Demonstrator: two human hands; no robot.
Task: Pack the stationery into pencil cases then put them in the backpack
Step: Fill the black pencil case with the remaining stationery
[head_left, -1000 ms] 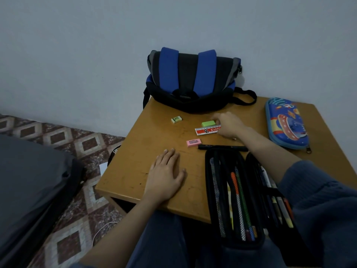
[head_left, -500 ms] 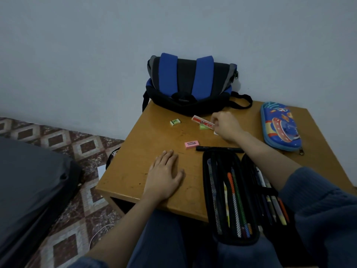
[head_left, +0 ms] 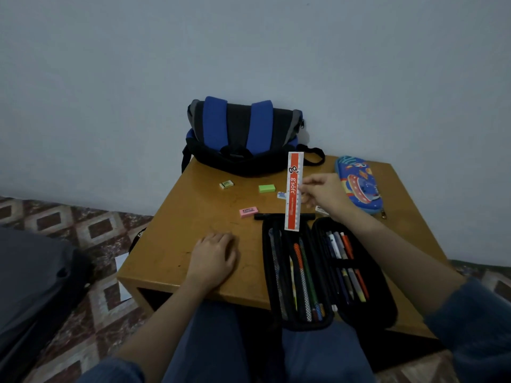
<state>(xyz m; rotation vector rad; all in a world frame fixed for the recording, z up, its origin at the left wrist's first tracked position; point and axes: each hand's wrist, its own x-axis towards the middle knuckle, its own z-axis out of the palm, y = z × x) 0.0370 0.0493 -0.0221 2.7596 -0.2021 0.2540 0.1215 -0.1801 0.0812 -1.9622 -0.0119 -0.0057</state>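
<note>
a: what's nearest, at six o'clock?
b: a black fabric pencil case [head_left: 326, 272], unzipped and spread flat, its near end overhanging the table [head_left: 171, 239] edge. thin pens and pencils sit under elastic bands in both halves.
a: and the hands?
b: the left hand [head_left: 213, 261] is at eight o'clock, palm down on smooth orange-brown wood, fingers together, holding nothing. the right hand [head_left: 326, 193] is at one o'clock, thumb and fingertips clamped on the edge of a flat red ruler [head_left: 293, 192], which stands upright over the case's far end.
a: farther out?
b: there's bare wood left of centre, then a pink eraser [head_left: 248, 212] and a green eraser [head_left: 266, 188] toward eleven. a glossy blue cartoon pencil case [head_left: 359, 183] is at two by the right edge. the blue-and-black backpack [head_left: 243, 136] slumps at twelve against the wall.
</note>
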